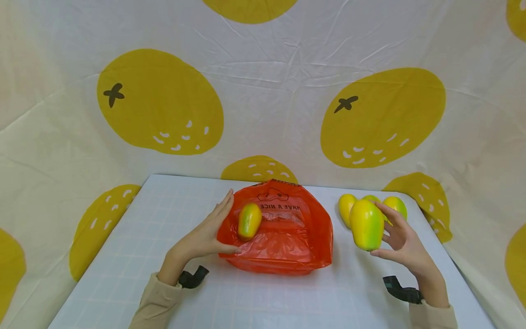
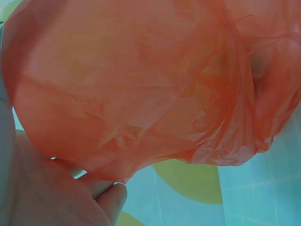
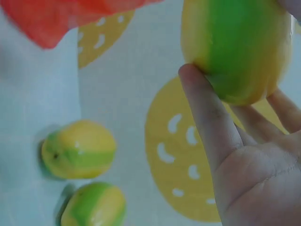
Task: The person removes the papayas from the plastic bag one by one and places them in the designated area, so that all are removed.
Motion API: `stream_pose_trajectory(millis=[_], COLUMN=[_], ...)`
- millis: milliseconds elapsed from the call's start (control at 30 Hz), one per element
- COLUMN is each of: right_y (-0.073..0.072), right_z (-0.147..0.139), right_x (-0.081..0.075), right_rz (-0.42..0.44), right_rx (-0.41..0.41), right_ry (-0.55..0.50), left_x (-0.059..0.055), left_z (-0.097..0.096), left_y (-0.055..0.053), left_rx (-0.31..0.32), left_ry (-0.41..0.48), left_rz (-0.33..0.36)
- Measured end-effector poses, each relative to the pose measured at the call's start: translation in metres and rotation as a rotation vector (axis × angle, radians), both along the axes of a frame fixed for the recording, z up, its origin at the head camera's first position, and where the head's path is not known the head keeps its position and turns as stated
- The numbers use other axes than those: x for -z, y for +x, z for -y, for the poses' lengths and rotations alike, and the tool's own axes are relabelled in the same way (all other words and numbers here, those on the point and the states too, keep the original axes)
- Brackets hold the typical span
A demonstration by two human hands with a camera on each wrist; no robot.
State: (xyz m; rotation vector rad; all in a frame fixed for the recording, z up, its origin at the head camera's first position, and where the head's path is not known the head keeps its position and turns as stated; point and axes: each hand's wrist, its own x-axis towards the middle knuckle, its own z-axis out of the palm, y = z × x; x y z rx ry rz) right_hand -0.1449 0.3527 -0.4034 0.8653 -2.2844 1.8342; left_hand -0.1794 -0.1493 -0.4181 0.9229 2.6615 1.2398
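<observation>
A red plastic bag point(image 1: 283, 246) with printed lettering lies on the table with its mouth spread. One yellow-green mango point(image 1: 249, 221) lies inside, toward the left. My left hand point(image 1: 205, 233) holds the bag's left edge, thumb low and fingers up along the side; in the left wrist view, red film stretches to the fingertips point(image 2: 113, 200). Right of the bag, my right hand point(image 1: 404, 240) grips another yellow-green mango point(image 1: 367, 225) between thumb and fingers, raised above the table. In the right wrist view, a green stripe runs down this held mango point(image 3: 235, 52).
Behind the held fruit, more mangoes sit at the table's back right, among them a left one point(image 1: 346, 208) and a right one point(image 1: 396, 208). The white table point(image 1: 197, 297) meets a hanging cloth point(image 1: 271, 114) with yellow fruit prints at its back edge.
</observation>
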Motion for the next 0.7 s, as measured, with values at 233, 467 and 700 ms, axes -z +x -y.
stream_pose_trajectory(millis=[233, 467, 700], right_y=[-0.006, -0.011, -0.011], right_z=[-0.02, -0.033, -0.044], right_x=[0.021, 0.046, 0.062], right_rz=[0.027, 0.155, 0.305], right_rx=[-0.003, -0.011, -0.016], right_ry=[0.035, 0.029, 0.059], left_x=[0.002, 0.0, 0.0], left_z=[0.0, 0.0, 0.0], left_y=[-0.001, 0.0, -0.001], left_rx=[0.0, -0.003, 0.004], left_ry=[-0.002, -0.008, -0.003], left_rz=[-0.013, -0.003, -0.008])
